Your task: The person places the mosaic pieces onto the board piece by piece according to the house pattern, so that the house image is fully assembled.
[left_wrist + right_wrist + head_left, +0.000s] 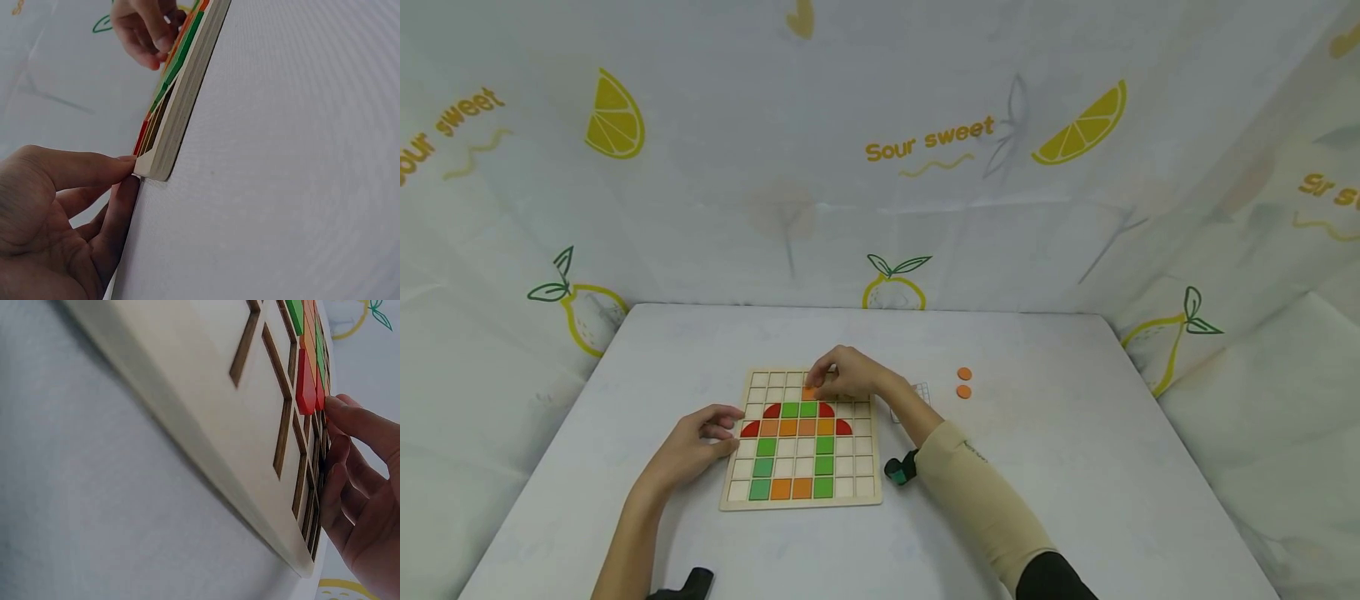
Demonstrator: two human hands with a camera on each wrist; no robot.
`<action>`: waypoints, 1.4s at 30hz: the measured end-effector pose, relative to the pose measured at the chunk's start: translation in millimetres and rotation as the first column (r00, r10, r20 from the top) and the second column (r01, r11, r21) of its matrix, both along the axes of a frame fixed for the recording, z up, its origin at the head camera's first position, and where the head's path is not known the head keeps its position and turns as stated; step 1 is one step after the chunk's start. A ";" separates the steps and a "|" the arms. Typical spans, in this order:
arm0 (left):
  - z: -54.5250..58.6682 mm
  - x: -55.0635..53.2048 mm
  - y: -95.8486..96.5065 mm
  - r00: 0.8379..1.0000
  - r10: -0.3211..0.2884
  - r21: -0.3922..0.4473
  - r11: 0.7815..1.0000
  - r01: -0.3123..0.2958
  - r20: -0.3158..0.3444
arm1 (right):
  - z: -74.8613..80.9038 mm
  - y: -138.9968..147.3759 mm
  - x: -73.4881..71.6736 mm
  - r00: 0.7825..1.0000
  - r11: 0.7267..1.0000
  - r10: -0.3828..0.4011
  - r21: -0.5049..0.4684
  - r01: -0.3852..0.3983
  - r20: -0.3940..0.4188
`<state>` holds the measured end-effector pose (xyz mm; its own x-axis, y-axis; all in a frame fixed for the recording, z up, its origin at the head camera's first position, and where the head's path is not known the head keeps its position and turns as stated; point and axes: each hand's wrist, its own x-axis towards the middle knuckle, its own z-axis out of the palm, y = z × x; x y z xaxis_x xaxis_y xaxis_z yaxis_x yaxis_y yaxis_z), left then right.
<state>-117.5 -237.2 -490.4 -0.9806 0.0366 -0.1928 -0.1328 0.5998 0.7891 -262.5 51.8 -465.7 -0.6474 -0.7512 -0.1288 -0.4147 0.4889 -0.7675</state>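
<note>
A wooden grid board (876, 450) with colored tiles in its cells lies on the table. The left hand (702, 442) rests against the board's left side, its thumb and index fingertips touching the edge a little apart, as the left wrist view (69, 219) also shows. Over the board's far rows, the right hand (847, 372) has bent fingers and pinches at an orange tile (808, 393), partly hidden by its fingertips. Below that tile, green tiles (799, 409), red curved pieces (844, 427) and a row of orange tiles (787, 427) form a pattern.
Two round orange pieces (964, 382) lie to the right of the board. A small card with a printed grid (922, 390) is partly covered by the right forearm. Behind the table hangs a white curtain with lemon prints (737, 208).
</note>
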 end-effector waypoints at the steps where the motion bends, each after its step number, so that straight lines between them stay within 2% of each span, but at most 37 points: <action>1: 0.6 0.5 0.1 1.000 0.002 0.001 1.000 -0.002 0.001 | -0.5 -0.3 0.0 1.000 1.000 0.000 0.001 0.000 -0.004; 9: 0.9 1.4 -0.6 1.000 0.002 0.011 1.000 -0.002 0.000 | 5.1 6.3 -2.8 1.000 1.000 -0.003 -0.021 0.003 -0.007; 16: 0.8 1.9 -0.8 1.000 -0.001 0.004 1.000 0.001 0.005 | 17.9 31.7 -10.5 1.000 0.997 -0.009 -0.074 0.009 0.008; 22: 3.0 2.2 0.4 1.000 0.008 0.012 1.000 -0.008 0.011 | 32.3 70.8 -14.9 0.996 0.986 -0.091 -0.138 0.090 -0.003; 29: 3.2 2.5 1.6 1.000 0.003 0.005 1.000 -0.003 0.013 | 46.5 122.4 -13.5 0.974 0.965 -0.225 -0.141 0.222 -0.008; 35: 2.9 2.7 0.8 1.000 0.000 0.004 1.000 0.000 0.011 | 45.4 164.2 -13.1 0.949 0.943 -0.314 -0.113 0.314 0.020; 42: 1.2 2.3 0.4 1.000 -0.006 0.006 1.000 0.006 0.015 | 30.9 207.7 -11.0 0.931 0.929 -0.363 -0.059 0.365 0.037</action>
